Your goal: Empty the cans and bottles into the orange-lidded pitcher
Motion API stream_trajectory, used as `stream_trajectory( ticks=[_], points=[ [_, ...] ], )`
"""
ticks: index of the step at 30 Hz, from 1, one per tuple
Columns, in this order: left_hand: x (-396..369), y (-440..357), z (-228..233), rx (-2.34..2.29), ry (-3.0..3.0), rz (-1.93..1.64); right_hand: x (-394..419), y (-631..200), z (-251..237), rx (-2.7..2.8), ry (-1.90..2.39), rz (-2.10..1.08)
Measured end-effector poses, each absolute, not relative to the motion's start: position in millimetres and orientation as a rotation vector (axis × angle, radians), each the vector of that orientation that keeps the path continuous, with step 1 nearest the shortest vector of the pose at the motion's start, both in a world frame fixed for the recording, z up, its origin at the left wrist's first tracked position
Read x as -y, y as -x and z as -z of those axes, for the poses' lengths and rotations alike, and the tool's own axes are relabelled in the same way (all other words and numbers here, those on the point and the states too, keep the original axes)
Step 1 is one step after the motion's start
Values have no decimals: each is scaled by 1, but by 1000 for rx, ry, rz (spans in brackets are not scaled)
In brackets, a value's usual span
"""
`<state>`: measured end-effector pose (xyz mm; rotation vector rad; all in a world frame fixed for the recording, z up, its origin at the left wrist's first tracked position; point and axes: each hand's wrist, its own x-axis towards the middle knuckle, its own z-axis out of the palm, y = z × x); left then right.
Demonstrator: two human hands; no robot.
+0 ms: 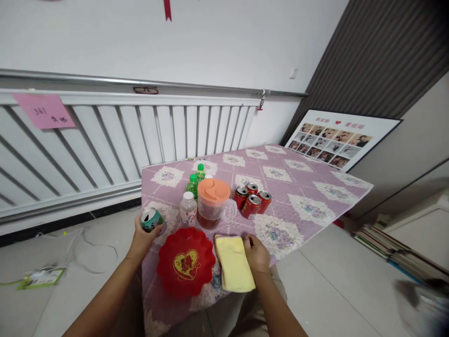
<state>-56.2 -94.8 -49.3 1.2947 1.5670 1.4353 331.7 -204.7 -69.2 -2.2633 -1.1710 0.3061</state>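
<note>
My left hand (142, 237) is wrapped round an opened green drink can (150, 220), tilted at the table's left edge. At the right side of a folded yellow cloth (234, 264) my right hand (257, 254) is curled closed; whatever its fingers hold, if anything, is hidden. A red scalloped plate (185, 262) with a gold heart lies between my arms. Behind it stand a clear pitcher (209, 216) with an orange lid and brown liquid, and a white-capped bottle (188, 208). To the pitcher's right, several opened red cans (251, 206) are grouped together.
Green-capped bottles (192, 186) stand behind the pitcher on the floral tablecloth (312, 208). A white radiator (196, 131) runs along the wall beyond the table. At the right leans a photo board (336, 135). Cables and a power strip (42, 278) lie on the floor at left.
</note>
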Motion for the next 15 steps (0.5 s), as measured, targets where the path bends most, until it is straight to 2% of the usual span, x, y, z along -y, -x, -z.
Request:
stream_trajectory(
  ticks=[6,15],
  points=[
    [152,45,31,-1321,-1267,-1336,206,-331,71,1104,2143,-347],
    [196,1,39,-1373,-1482,-1292,205,-338,48,890,1778,-422]
  ],
)
